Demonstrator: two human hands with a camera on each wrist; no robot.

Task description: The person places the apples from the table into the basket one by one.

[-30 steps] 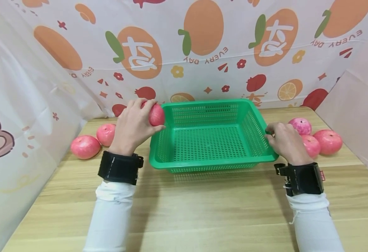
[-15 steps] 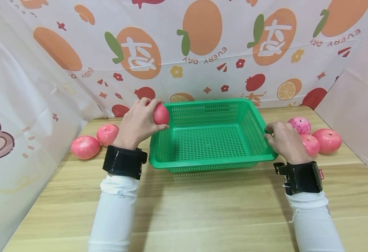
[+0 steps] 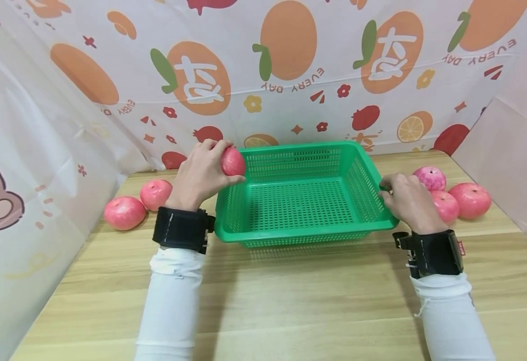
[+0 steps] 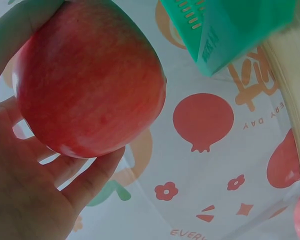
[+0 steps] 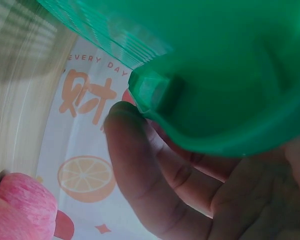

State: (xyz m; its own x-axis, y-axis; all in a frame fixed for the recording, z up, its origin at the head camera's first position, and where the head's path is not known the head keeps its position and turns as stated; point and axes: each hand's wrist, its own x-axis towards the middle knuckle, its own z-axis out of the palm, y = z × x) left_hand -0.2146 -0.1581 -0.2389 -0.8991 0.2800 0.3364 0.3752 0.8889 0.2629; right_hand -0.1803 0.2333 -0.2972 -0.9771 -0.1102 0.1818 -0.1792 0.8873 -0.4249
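My left hand [image 3: 200, 175] holds a red apple [image 3: 233, 161] above the left rim of a green plastic basket [image 3: 299, 232]. In the left wrist view the fingers and thumb wrap round the apple [image 4: 92, 80], and a basket corner [image 4: 215, 42] shows behind it. At the other end, my right hand [image 3: 408, 201] grips the basket's right rim. Its bent fingers [image 5: 135, 165] reach under the rim in the right wrist view. Nothing lies on the basket's slotted bottom.
Two apples, one at the front [image 3: 125, 212] and one behind it [image 3: 156, 194], sit on the wooden table [image 3: 290, 301] left of the basket. Three more apples [image 3: 470, 200] cluster beside my right hand. A fruit-print cloth [image 3: 290, 110] hangs close behind the basket.
My left hand has carried the apple a little to the right, over the basket's left rim. My right hand keeps its place on the rim.
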